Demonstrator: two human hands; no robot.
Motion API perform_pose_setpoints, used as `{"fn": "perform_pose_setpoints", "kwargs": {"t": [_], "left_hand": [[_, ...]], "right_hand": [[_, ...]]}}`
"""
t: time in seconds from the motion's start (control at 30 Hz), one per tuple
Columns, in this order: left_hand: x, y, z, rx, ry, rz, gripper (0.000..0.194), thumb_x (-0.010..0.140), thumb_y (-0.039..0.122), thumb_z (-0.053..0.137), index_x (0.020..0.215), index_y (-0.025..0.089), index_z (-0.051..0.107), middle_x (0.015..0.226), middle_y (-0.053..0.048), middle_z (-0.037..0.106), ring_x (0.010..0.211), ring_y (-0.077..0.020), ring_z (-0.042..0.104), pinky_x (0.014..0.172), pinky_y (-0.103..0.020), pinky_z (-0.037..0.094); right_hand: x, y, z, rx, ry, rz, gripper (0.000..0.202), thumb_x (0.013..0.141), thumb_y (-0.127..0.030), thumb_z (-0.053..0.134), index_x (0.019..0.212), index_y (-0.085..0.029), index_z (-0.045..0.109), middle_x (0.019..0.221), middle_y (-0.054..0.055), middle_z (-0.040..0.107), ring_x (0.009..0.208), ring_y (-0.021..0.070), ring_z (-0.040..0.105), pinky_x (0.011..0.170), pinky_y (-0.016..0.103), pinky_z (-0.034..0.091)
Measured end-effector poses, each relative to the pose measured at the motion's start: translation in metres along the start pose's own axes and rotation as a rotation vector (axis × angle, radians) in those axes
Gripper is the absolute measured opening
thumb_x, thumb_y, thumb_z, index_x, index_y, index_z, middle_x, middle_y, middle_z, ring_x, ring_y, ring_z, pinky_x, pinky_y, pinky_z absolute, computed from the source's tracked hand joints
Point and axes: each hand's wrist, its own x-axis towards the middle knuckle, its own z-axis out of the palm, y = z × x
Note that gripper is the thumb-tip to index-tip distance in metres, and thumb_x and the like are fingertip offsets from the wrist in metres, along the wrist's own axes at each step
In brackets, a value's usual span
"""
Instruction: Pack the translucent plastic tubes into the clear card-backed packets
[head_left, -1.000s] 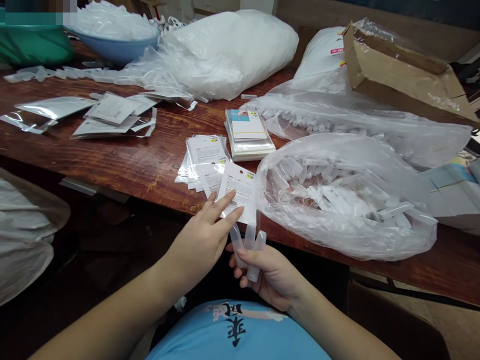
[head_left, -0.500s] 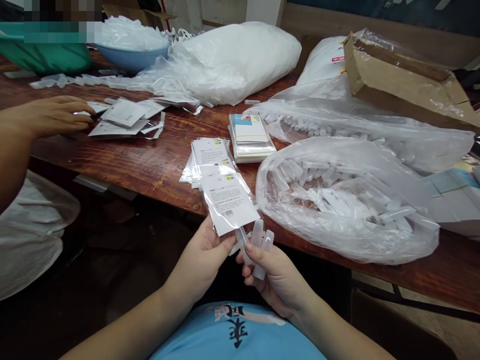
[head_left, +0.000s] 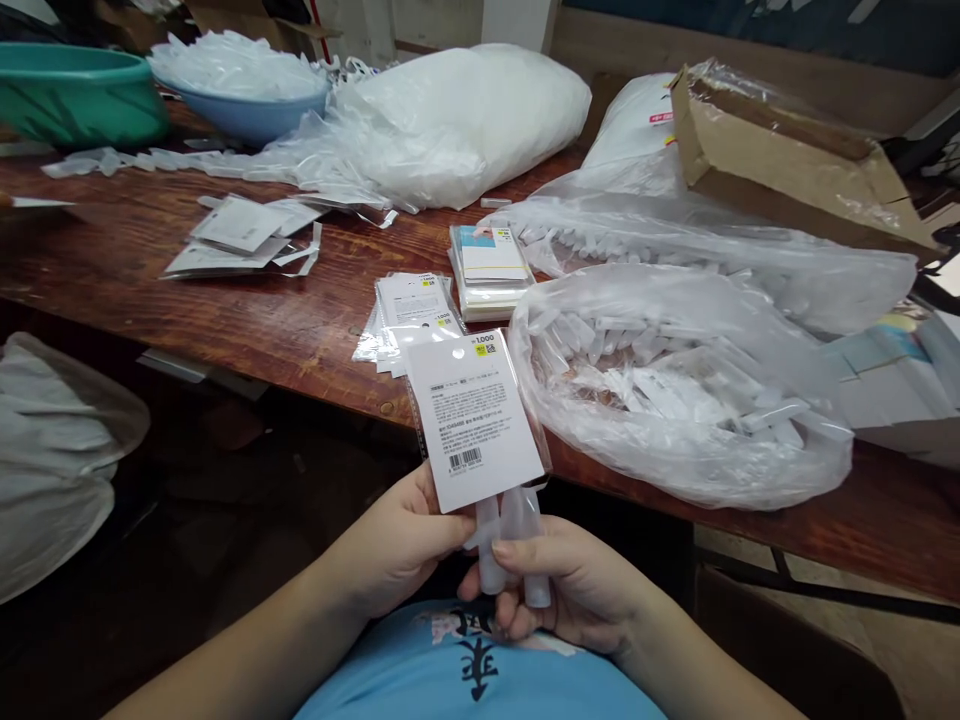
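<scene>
Green basin: the green basin point(head_left: 82, 105) is standing at the far left of the table point(head_left: 292, 320).
Loose packets: the loose packets point(head_left: 240, 228) are lying in an untidy pile, in front of the blue bowl.
Blue bowl: the blue bowl point(head_left: 255, 118) is holding a heap of translucent pieces.
Left hand: your left hand point(head_left: 405, 545) is pinching the card packet near its lower left corner, thumb in front.
Fanned packets: the fanned packets point(head_left: 412, 305) are lying just beyond the card packet.
White bag: the white bag point(head_left: 480, 115) is bulging behind them.
Card packet: the card packet point(head_left: 480, 425) is tilting at the table's near edge, text and barcode facing you.
Tubes: the translucent tubes point(head_left: 491, 570) are reaching up to the packet's lower edge; you cannot tell whether their ends are inside.
Right hand: your right hand point(head_left: 570, 575) is closing around the tubes, thumb across them.
Open bag: the clear plastic bag point(head_left: 705, 478) is gaping, showing more tubes and packets.
Carton: the cardboard box point(head_left: 787, 165) is resting behind it.
</scene>
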Motion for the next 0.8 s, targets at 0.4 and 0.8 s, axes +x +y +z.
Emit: {"fn": "perform_pose_setpoints", "kwargs": {"t": [0.4, 0.8], "left_hand": [[-0.006, -0.011, -0.002, 0.078, -0.113, -0.049, 0.040, 0.074, 0.004, 0.053, 0.110, 0.020, 0.056, 0.113, -0.005, 0.061, 0.107, -0.0205, 0.054, 0.098, -0.037, 0.034], [-0.003, -0.013, 0.005, -0.154, -0.213, -0.220, 0.063, 0.056, -0.009, 0.043, 0.114, 0.015, 0.056, 0.108, -0.008, 0.063, 0.107, -0.0256, 0.054, 0.098, -0.042, 0.033]], "right_hand": [[-0.014, 0.008, 0.003, -0.180, 0.418, -0.266, 0.047, 0.067, -0.039, 0.068, 0.101, -0.018, 0.043, 0.053, -0.007, 0.052, 0.038, 0.0049, 0.045, 0.036, 0.015, 0.037], [-0.030, 0.010, 0.008, -0.445, 0.536, -0.180, 0.086, 0.066, -0.050, 0.066, 0.128, -0.024, 0.012, 0.065, -0.006, 0.053, 0.046, 0.0086, 0.047, 0.043, 0.021, 0.037]]}}
